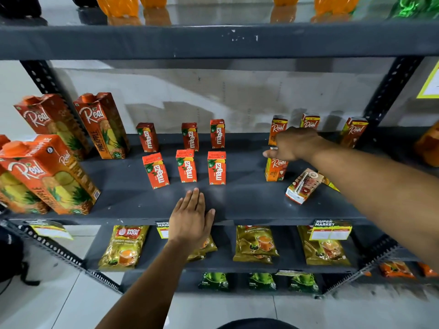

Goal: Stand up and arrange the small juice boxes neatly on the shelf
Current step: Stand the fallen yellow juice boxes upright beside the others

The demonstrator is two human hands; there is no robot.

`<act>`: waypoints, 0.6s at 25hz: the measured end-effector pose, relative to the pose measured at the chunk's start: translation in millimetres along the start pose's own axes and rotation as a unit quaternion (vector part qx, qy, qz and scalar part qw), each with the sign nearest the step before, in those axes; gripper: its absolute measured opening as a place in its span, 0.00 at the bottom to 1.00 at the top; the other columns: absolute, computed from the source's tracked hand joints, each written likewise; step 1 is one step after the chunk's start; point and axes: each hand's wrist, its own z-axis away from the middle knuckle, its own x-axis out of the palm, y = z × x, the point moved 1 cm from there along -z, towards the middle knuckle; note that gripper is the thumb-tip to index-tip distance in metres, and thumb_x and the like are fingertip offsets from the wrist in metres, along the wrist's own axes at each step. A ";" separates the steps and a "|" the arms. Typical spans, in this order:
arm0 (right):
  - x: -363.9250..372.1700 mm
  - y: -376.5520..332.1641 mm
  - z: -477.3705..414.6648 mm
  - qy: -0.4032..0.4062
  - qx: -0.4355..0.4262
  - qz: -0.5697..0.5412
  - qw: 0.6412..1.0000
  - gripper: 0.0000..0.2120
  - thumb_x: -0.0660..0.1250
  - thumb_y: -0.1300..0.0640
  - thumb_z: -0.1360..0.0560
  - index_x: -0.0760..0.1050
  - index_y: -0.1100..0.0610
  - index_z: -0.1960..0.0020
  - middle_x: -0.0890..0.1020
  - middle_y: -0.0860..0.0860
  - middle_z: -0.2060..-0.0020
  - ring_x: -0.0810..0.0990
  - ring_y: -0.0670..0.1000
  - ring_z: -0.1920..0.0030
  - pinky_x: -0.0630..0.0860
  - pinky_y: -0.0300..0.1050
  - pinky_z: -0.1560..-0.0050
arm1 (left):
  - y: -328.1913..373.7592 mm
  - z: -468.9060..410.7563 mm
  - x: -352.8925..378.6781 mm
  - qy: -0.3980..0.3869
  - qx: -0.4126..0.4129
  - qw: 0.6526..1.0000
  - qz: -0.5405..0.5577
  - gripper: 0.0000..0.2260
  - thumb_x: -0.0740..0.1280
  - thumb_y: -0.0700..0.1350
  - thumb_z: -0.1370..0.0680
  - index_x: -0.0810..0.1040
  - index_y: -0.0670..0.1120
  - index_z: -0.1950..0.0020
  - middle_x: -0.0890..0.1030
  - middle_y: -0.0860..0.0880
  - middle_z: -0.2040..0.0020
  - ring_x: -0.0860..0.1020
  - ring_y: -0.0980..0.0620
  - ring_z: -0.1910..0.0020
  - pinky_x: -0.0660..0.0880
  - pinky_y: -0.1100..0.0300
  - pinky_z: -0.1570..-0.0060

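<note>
On the dark grey shelf (247, 200) several small red Maaza boxes (186, 165) stand upright in two rows of three. To the right, small orange Real boxes stand at the back (354, 131). One small Real box (275, 169) stands nearer the front, and my right hand (295, 144) grips its top from above. Another small Real box (304, 186) lies on its side just right of it. My left hand (191, 216) rests flat, fingers apart, on the shelf's front edge below the Maaza boxes, holding nothing.
Tall Real pineapple cartons (103, 125) stand at the shelf's left end. Orange and green bottles (118, 5) sit on the shelf above. Tea packets (123, 246) lie on the shelf below, with price tags (331, 230) on the edge. Slotted uprights (389, 91) frame the sides.
</note>
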 end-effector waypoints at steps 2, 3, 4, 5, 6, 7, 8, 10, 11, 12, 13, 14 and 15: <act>-5.1 8.5 4.9 0.025 0.005 -0.046 0.999 0.31 0.54 0.29 0.28 0.74 0.56 0.49 0.80 0.54 0.54 0.78 0.55 0.55 0.71 0.47 0.60 | -0.4 0.3 1.0 -0.001 -0.001 1.000 -0.002 0.38 0.34 0.61 0.26 0.56 0.41 0.24 0.55 0.44 0.22 0.50 0.48 0.23 0.48 0.53 0.25; -8.4 17.5 7.2 0.050 0.012 -0.088 0.995 0.30 0.55 0.31 0.27 0.73 0.56 0.45 0.79 0.54 0.50 0.78 0.57 0.51 0.72 0.48 0.56 | -0.8 0.4 1.4 0.000 -0.001 1.000 -0.003 0.38 0.34 0.61 0.26 0.56 0.41 0.24 0.55 0.45 0.22 0.50 0.48 0.23 0.47 0.54 0.25; -9.8 28.9 11.2 0.067 0.013 -0.128 0.989 0.25 0.58 0.36 0.25 0.72 0.56 0.42 0.79 0.54 0.47 0.78 0.57 0.49 0.73 0.48 0.54 | -0.7 0.2 1.8 0.001 0.000 1.000 -0.002 0.38 0.34 0.61 0.26 0.56 0.41 0.24 0.55 0.45 0.22 0.50 0.48 0.23 0.47 0.54 0.25; -7.5 41.7 15.6 0.055 0.004 -0.153 0.987 0.20 0.63 0.44 0.24 0.72 0.56 0.39 0.79 0.55 0.44 0.77 0.57 0.48 0.74 0.49 0.52 | -0.6 0.2 1.8 0.003 0.000 1.000 0.000 0.38 0.34 0.61 0.26 0.56 0.41 0.24 0.55 0.44 0.22 0.51 0.48 0.23 0.47 0.53 0.25; -1.0 54.1 20.7 0.019 -0.017 -0.146 0.989 0.18 0.66 0.51 0.25 0.72 0.55 0.37 0.79 0.55 0.42 0.77 0.56 0.46 0.75 0.50 0.48 | -0.7 0.2 2.2 0.003 0.000 1.000 0.000 0.38 0.34 0.61 0.26 0.56 0.41 0.24 0.55 0.44 0.22 0.51 0.48 0.23 0.48 0.53 0.25; 11.8 65.0 25.5 -0.032 -0.038 -0.107 0.993 0.22 0.69 0.55 0.27 0.71 0.55 0.34 0.78 0.55 0.39 0.76 0.56 0.43 0.75 0.51 0.43 | -0.9 0.0 2.6 0.003 0.000 1.000 -0.001 0.38 0.34 0.61 0.26 0.56 0.41 0.24 0.55 0.44 0.22 0.51 0.48 0.23 0.48 0.53 0.25; 28.8 72.4 31.2 -0.078 -0.054 -0.046 0.994 0.27 0.70 0.57 0.29 0.69 0.53 0.31 0.76 0.54 0.35 0.74 0.55 0.38 0.73 0.52 0.38 | -1.0 0.0 3.1 0.004 0.000 1.000 -0.002 0.37 0.34 0.61 0.25 0.56 0.41 0.24 0.56 0.44 0.22 0.51 0.47 0.23 0.48 0.53 0.25; 59.8 78.5 38.8 -0.097 -0.072 0.050 0.991 0.33 0.69 0.55 0.29 0.63 0.47 0.27 0.69 0.49 0.29 0.65 0.54 0.29 0.66 0.53 0.32 | -1.2 0.0 3.7 0.010 0.001 1.000 -0.003 0.37 0.36 0.61 0.25 0.59 0.40 0.25 0.58 0.43 0.22 0.53 0.46 0.23 0.50 0.52 0.26; 69.9 78.9 40.2 -0.093 -0.082 0.070 0.990 0.34 0.68 0.54 0.28 0.59 0.46 0.25 0.66 0.47 0.27 0.60 0.54 0.26 0.62 0.54 0.29 | -1.3 0.1 3.8 0.013 0.001 1.000 -0.002 0.37 0.37 0.61 0.24 0.60 0.40 0.25 0.59 0.43 0.23 0.54 0.46 0.23 0.51 0.51 0.26; 76.7 78.2 40.7 -0.086 -0.091 0.078 0.989 0.35 0.68 0.54 0.28 0.57 0.45 0.25 0.63 0.45 0.25 0.56 0.54 0.25 0.59 0.54 0.28 | -1.2 0.2 4.0 0.013 0.001 1.000 -0.002 0.36 0.37 0.61 0.24 0.60 0.40 0.25 0.59 0.43 0.23 0.54 0.46 0.23 0.51 0.51 0.26; 80.3 76.9 41.7 -0.080 -0.103 0.082 0.988 0.35 0.67 0.53 0.27 0.56 0.44 0.24 0.61 0.44 0.24 0.54 0.54 0.24 0.56 0.55 0.27 | -1.2 0.0 4.4 0.012 0.003 1.000 -0.001 0.36 0.37 0.61 0.24 0.60 0.40 0.25 0.59 0.43 0.23 0.54 0.46 0.23 0.51 0.51 0.26; 82.0 74.3 42.6 -0.070 -0.118 0.088 0.987 0.35 0.67 0.53 0.27 0.56 0.44 0.24 0.60 0.44 0.24 0.52 0.53 0.24 0.53 0.55 0.27 | -1.3 -0.1 4.6 0.009 0.003 1.000 0.000 0.37 0.36 0.61 0.24 0.59 0.40 0.25 0.58 0.43 0.22 0.53 0.46 0.23 0.51 0.51 0.26; 83.6 72.2 41.9 -0.056 -0.135 0.092 0.985 0.34 0.67 0.53 0.27 0.57 0.43 0.25 0.61 0.44 0.24 0.52 0.53 0.24 0.52 0.54 0.26 | -1.2 -0.3 4.6 0.009 0.003 1.000 0.003 0.37 0.36 0.61 0.25 0.58 0.40 0.25 0.58 0.43 0.22 0.53 0.46 0.23 0.51 0.52 0.25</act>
